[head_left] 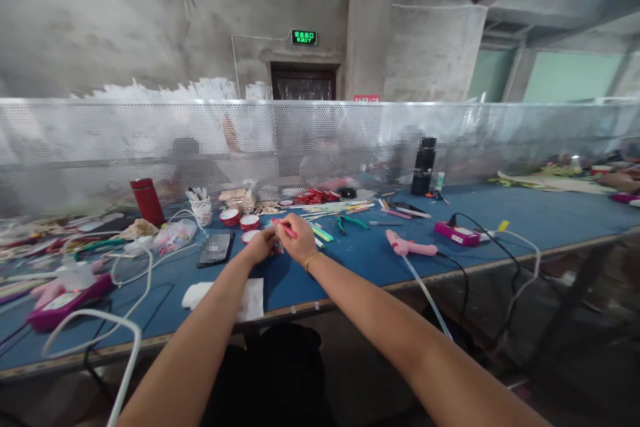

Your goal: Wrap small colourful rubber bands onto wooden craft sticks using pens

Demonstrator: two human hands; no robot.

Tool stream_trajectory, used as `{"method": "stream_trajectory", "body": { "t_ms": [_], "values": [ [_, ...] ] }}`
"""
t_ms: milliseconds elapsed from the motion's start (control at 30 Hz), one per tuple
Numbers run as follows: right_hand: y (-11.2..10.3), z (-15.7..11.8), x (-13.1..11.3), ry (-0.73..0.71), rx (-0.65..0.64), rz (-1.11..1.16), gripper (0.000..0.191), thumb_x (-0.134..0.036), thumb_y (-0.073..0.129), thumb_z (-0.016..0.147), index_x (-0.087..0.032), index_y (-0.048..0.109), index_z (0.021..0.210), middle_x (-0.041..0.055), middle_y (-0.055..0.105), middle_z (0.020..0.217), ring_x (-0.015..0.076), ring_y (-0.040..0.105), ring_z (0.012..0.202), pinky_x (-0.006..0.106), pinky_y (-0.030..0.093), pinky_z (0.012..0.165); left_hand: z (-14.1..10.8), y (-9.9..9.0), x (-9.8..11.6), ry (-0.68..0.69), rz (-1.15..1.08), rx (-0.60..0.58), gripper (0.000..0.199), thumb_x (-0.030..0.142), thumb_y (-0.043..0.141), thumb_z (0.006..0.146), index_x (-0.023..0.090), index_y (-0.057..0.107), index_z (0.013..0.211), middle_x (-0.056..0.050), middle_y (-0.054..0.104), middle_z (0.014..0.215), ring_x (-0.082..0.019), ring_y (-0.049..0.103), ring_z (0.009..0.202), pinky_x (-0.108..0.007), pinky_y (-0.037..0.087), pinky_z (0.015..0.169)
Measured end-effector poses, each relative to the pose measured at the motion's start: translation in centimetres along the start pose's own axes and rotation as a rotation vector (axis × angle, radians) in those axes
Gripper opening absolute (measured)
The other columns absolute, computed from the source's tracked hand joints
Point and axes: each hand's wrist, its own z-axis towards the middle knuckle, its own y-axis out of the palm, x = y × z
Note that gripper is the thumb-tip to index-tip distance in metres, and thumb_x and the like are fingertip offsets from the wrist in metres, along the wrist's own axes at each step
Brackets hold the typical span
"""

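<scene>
The right hand point(298, 237) grips a red pen point(290, 232). The left hand point(263, 245) is close beside it, but I cannot tell if it holds anything.

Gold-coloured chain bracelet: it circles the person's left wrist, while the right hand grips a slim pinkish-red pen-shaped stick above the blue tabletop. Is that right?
Not quite: the head view shows the gold-coloured chain bracelet around the wrist of the right hand, not the left. That hand does grip the slim pinkish-red pen-shaped stick above the blue tabletop.
</scene>
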Motion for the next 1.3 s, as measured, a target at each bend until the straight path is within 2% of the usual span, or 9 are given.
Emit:
{"method": "stream_trajectory", "body": {
  "t_ms": [233,433,700,1300],
  "values": [
    [0.12,-0.1,0.05,-0.022,-0.011,-0.003,0.01,-0.028,0.049,0.089,-0.022,0.056,0.086,0.0023,0.062,0.081,0.0177,0.056,0.079,0.029,0.042,0.077,-0.23,0.21,0.38,-0.03,-0.042,0.0,0.038,0.045,0.067,0.073,0.018,0.061,0.099,0.0,0.065,0.066,-0.012,0.061,0.054,-0.018,0.044,0.045],
    [0.05,-0.05,0.08,0.005,0.013,-0.021,0.01,-0.029,0.049,0.089,-0.022,0.056,0.087,0.0029,0.063,0.082,0.0186,0.056,0.082,0.03,0.042,0.079,-0.23,0.01,0.53,-0.024,0.006,-0.005,0.04,0.045,0.068,0.072,0.017,0.061,0.1,-0.002,0.067,0.072,-0.013,0.062,0.055,-0.019,0.044,0.045],
    [-0.08,0.01,-0.18,0.001,-0.013,-0.022,0.011,-0.029,0.048,0.089,-0.023,0.056,0.086,0.0024,0.063,0.082,0.0185,0.056,0.081,0.03,0.042,0.078,0.06,0.0,-0.14,0.002,-0.005,0.02,0.037,0.047,0.067,0.072,0.019,0.062,0.095,-0.001,0.066,0.07,-0.014,0.063,0.059,-0.019,0.044,0.045],
    [0.0,-0.05,-0.18,-0.027,-0.013,-0.012,0.011,-0.029,0.048,0.09,-0.023,0.057,0.088,0.0029,0.063,0.083,0.0189,0.055,0.081,0.031,0.042,0.078,0.03,0.08,-0.11,-0.067,-0.06,0.006,0.036,0.043,0.068,0.074,0.019,0.061,0.099,-0.001,0.068,0.074,-0.012,0.064,0.058,-0.018,0.045,0.046]
  ]
}}
